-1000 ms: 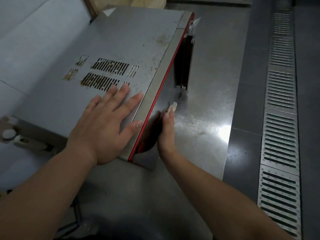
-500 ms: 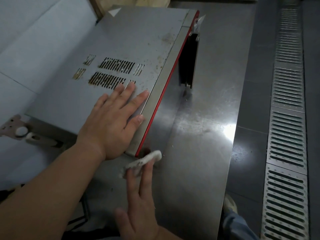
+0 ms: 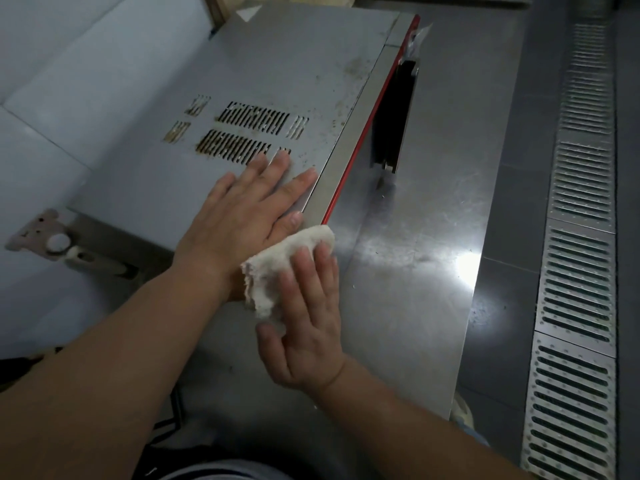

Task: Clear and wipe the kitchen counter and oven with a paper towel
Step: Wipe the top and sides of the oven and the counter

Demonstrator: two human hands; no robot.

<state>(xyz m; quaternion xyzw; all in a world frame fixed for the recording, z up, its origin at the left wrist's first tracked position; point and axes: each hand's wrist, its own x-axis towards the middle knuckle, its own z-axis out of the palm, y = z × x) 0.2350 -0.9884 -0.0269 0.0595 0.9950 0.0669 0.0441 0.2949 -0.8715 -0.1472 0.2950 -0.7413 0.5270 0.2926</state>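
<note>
A grey metal oven with rusty vent slots and a red front edge stands on the steel counter. My left hand lies flat on the oven's top near its front corner, fingers straight. My right hand presses a crumpled white paper towel with straight fingers against the oven's near corner, just below my left hand. The thumb lies beside the towel's lower end. The oven's black door handle sticks out over the counter.
The counter shows smears and small crumbs in front of the oven. A dark tiled floor with a long metal drain grate runs along the right. A white wall bracket sits left of the oven.
My right hand has come out from the oven's front, swept down around the near corner with the towel, and risen to press it at the corner. My left hand stays flat on top.
</note>
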